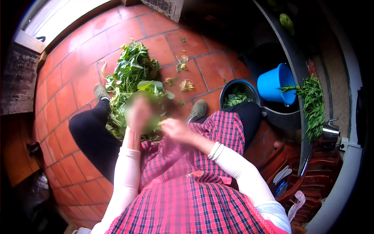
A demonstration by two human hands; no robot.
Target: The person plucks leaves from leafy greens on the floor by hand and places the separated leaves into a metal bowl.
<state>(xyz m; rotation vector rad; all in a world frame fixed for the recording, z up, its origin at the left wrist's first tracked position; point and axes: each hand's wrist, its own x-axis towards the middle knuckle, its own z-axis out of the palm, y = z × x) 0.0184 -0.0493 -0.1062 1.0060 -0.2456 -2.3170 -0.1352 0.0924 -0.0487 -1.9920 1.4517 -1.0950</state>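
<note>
My left hand (pixel 141 115) is raised in front of the heap, and a blurred patch covers most of its fingers. Broad green leaves (pixel 154 86) stick out just past it, looking nearer than the heap, as a leafy stem held in that hand. To its right, my right hand (pixel 177 130) is closed in a pinch, with a bit of yellow-green stalk showing at its fingertips. Under and beyond both hands, a big heap of leafy greens (pixel 134 64) with long stems lies on the floor between my feet.
Yellowed leaves (pixel 187 85) are scattered on the red tile floor (pixel 83 84). A dark basin (pixel 221 95) with picked leaves stands by my right knee. Further right are a blue bucket (pixel 272 84), a bunch of narrow-leaved greens (pixel 313 103), a metal kettle (pixel 331 132) and a brown plastic rack (pixel 321 165).
</note>
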